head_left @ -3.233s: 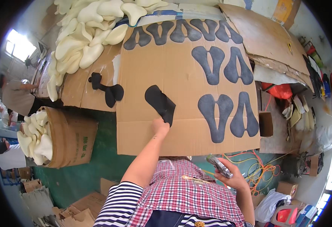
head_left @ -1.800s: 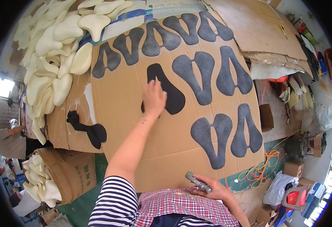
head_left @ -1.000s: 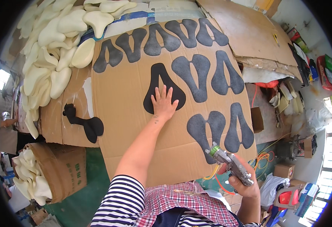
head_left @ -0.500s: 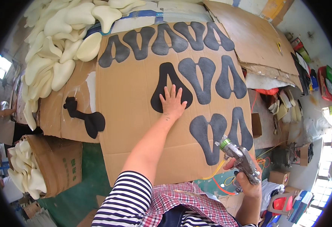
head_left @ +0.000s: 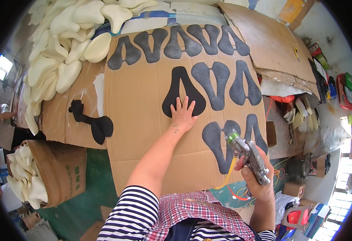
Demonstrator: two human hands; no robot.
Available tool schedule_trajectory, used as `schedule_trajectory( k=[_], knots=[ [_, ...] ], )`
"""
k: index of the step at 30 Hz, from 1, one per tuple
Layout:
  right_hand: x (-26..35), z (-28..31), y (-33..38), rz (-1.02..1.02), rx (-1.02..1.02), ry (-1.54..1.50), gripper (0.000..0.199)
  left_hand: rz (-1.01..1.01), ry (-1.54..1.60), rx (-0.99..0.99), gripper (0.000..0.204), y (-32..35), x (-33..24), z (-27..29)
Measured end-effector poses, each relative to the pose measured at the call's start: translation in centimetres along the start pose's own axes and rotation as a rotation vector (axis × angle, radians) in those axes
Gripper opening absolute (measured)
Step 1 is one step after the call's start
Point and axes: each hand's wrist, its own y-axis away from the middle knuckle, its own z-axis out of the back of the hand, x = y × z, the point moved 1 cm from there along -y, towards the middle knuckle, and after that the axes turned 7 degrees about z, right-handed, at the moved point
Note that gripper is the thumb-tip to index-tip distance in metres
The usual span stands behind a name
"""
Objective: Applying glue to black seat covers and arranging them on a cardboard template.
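Observation:
My left hand (head_left: 182, 115) lies with its fingers spread over the lower part of a matte black saddle-shaped cover (head_left: 198, 103) that has a slot down its middle. This cover sits flat on a large cardboard sheet (head_left: 144, 104). In my right hand (head_left: 261, 186) is a metal spray gun (head_left: 253, 157) with a green ring near its nozzle, held over the lower right of the sheet. Beneath the gun are greyish covers of the same shape, one (head_left: 214, 138) partly hidden by it. Another grey cover (head_left: 202, 78) lies just right of the black one.
A row of grey covers (head_left: 176, 46) runs along the sheet's far edge. Cream foam shapes (head_left: 59, 44) are heaped at far left, with more in a carton (head_left: 69, 172). Bunched black covers (head_left: 101, 130) lie at left. A yellow hose (head_left: 229, 178) hangs from the gun.
My left hand has slid slightly toward me on the black cover, its fingers still spread. My right hand has raised the spray gun a little, up and to the left.

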Motion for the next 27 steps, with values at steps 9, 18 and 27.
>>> schedule_trajectory(
  k=[9, 18, 27],
  knots=[
    [-0.5, 0.2, -0.4, 0.015, -0.058, 0.097, 0.051, 0.000, 0.011, 0.022, 0.068, 0.0, 0.0, 0.2],
    [0.5, 0.8, 0.4, 0.003, -0.063, 0.178, 0.050, 0.004, 0.000, 0.053, 0.068, -0.2, -0.1, 0.7],
    [0.6, 1.8, 1.6, -0.009, -0.014, 0.112, 0.050, -0.006, 0.011, 0.057, 0.068, -0.1, 0.0, 0.5]
  ],
)
